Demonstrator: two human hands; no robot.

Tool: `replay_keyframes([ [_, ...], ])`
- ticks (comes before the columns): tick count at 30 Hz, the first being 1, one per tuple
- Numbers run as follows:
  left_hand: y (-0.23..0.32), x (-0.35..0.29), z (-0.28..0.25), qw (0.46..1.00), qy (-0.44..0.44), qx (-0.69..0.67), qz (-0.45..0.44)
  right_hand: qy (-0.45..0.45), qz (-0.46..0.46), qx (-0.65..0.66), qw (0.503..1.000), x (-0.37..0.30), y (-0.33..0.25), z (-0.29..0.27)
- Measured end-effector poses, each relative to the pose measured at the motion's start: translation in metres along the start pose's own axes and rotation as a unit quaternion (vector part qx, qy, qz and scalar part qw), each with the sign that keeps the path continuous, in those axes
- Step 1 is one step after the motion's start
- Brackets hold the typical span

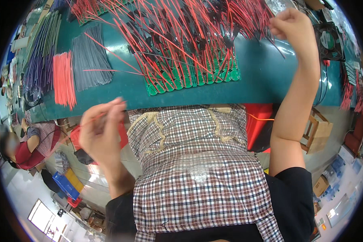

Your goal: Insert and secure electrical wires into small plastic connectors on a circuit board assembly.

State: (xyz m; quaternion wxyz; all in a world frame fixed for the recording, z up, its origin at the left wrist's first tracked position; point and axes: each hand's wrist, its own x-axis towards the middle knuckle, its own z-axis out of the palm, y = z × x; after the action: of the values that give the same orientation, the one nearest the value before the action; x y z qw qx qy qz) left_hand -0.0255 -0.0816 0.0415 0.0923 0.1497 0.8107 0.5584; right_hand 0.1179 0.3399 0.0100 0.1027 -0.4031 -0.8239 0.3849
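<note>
My left hand is raised off the table's near edge, its thumb and fingers pinched together. A thin reddish line shows by its fingers, too blurred to name. At the far right my right hand is closed in a pinch beside a dense bundle of red and black wires; what it holds, if anything, does not show. Between the hands lie green circuit boards made of round sections. Many red wires with black pieces on them rise from these boards.
Left on the green table lie bundles of short red wires, grey wires and purple wires. A black fan stands at the right edge. Wooden stool below right; another person sits at left.
</note>
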Motion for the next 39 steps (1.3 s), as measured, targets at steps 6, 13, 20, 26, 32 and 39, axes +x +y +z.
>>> replay_keyframes([
  [6,0.027,-0.002,0.093,0.955,-0.256,0.04,0.147,0.058,-0.02,0.144,0.988,-0.053,-0.008,0.019],
  [13,0.014,-0.007,0.139,0.945,-0.252,0.084,0.192,0.14,-0.033,0.187,0.972,-0.098,0.001,0.053],
  [20,0.01,-0.011,0.147,0.949,-0.233,0.103,0.189,0.186,-0.054,0.231,0.953,-0.109,0.017,0.08],
  [26,0.008,-0.01,0.149,0.937,-0.209,0.119,0.255,0.188,-0.078,0.232,0.951,-0.108,0.02,0.081],
  [32,0.006,-0.011,0.149,0.938,-0.207,0.12,0.251,0.193,-0.088,0.227,0.95,-0.109,0.021,0.082],
  [39,0.008,-0.011,0.15,0.929,-0.201,0.14,0.277,0.193,-0.09,0.232,0.949,-0.109,0.022,0.083],
])
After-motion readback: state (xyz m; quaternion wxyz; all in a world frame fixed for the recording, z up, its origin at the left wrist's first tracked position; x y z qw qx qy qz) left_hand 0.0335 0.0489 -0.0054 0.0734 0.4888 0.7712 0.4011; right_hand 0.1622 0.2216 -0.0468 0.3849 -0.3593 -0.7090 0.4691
